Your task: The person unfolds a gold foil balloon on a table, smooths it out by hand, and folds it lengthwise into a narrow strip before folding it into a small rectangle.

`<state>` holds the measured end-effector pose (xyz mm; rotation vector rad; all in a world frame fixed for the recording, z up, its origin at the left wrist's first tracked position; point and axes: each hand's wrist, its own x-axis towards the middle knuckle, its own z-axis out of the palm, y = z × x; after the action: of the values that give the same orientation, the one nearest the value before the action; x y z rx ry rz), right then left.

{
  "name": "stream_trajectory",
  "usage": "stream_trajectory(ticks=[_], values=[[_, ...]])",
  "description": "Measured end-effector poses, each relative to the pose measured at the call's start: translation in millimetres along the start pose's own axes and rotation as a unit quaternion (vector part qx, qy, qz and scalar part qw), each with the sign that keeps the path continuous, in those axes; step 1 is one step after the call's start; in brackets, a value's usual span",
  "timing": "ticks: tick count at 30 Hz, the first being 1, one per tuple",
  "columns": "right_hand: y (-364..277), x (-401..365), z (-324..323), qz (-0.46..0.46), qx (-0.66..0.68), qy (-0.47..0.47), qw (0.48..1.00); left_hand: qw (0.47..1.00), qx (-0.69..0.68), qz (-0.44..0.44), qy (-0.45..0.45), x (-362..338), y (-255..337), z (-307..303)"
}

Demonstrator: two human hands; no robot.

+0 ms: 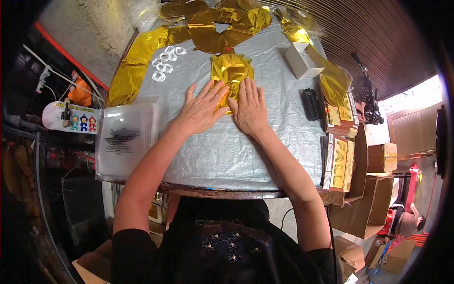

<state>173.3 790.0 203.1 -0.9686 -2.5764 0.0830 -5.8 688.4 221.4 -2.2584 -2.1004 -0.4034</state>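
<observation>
A folded piece of shiny gold foil point(231, 64) lies on the grey-covered table point(213, 156). My left hand point(201, 109) rests flat with spread fingers, its fingertips on the foil's left side. On the foil's lower right part, my right hand point(250, 109) lies flat with its fingers stretched out. The two thumbs come close together near the foil's lower end, which is partly hidden by the hands. Beyond it, a larger gold foil sheet point(208, 38) spreads across the far side, its lower tip by the folded piece.
Coiled white rings point(161, 67) lie at the upper left, above a stack of clear plastic bags point(124, 142). To the right are an open white box point(302, 61), a black object point(311, 104) and printed boxes point(339, 163). Cardboard boxes point(362, 208) stand beyond the table's right edge.
</observation>
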Motion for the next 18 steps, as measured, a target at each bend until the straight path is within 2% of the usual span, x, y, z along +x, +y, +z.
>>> stream_trajectory(ticks=[1,5,7,8,11,13,18], values=[[0.1,1.2,1.4,0.023,0.008,-0.019,1.000,1.000,-0.016,-0.010,-0.009,0.1,-0.2,-0.4],[-0.3,1.7,1.0,0.019,0.005,-0.018,1.000,0.999,-0.030,-0.011,-0.006,3.1,-1.6,-7.0],[-2.7,2.5,-0.7,0.021,0.008,-0.015,1.000,0.987,-0.143,-0.069,0.006,10.8,-4.7,-11.9],[-3.0,1.7,-1.2,0.023,0.009,-0.016,1.000,0.987,-0.143,-0.067,0.006,17.0,-6.2,-12.3],[-2.7,1.6,-0.9,0.020,0.001,-0.018,1.000,0.988,-0.133,-0.055,0.055,42.5,-16.6,-4.2],[-3.3,1.4,-0.6,0.018,0.001,-0.019,1.000,0.996,0.009,-0.023,0.081,54.8,-21.9,9.7],[1.6,2.4,-5.4,0.016,0.012,-0.028,0.999,0.998,0.001,-0.034,0.044,57.4,-24.3,20.3]])
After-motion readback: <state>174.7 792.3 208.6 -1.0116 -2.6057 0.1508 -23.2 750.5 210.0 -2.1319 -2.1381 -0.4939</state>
